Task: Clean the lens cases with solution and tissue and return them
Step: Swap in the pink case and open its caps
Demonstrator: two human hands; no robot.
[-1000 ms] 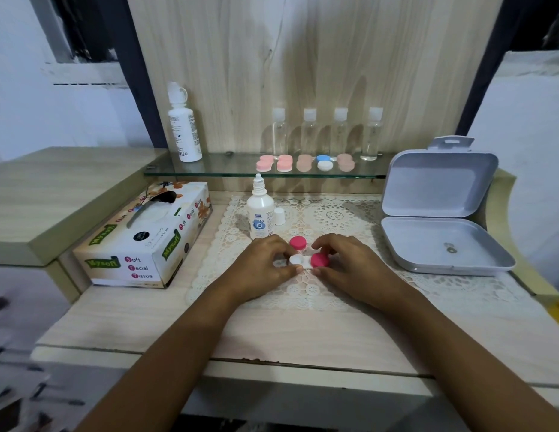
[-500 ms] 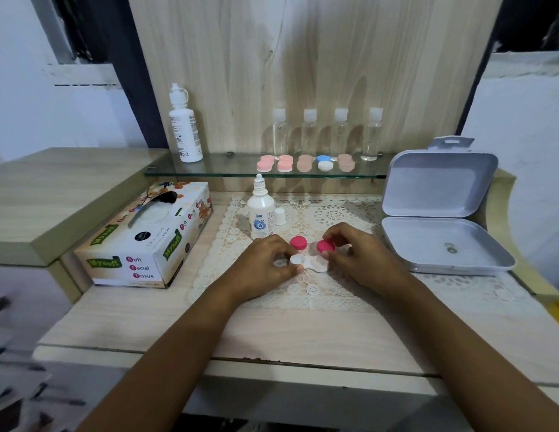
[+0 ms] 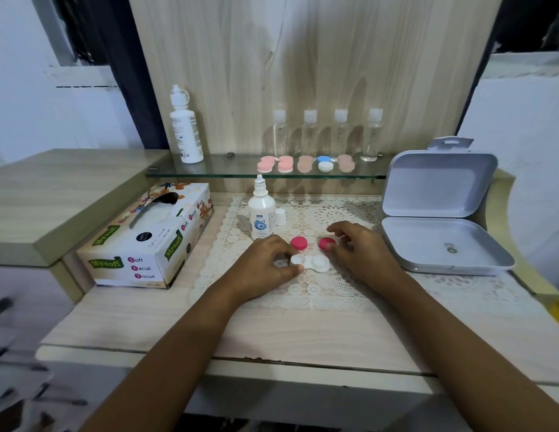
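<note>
A white lens case [image 3: 312,264] with both wells uncovered lies on the lace mat [image 3: 334,285]. My left hand [image 3: 265,263] pinches its left end between thumb and fingers. One pink cap [image 3: 299,243] lies on the mat just behind the case. My right hand [image 3: 359,247] holds the second pink cap [image 3: 326,243] in its fingertips, low over the mat to the right of the first. A small solution bottle [image 3: 261,213] stands uncapped behind my left hand, its white cap [image 3: 280,217] beside it. The tissue box [image 3: 147,238] sits at the left.
On a glass shelf [image 3: 234,169] at the back stand several lens cases [image 3: 303,164], a tall white bottle [image 3: 186,129] and several clear bottles [image 3: 326,132]. An open grey plastic box [image 3: 440,226] lies at the right. The desk's front edge is near me.
My right hand has taken the second pink cap off the case's right well and carried it back and to the right. My left hand has kept its hold on the case.
</note>
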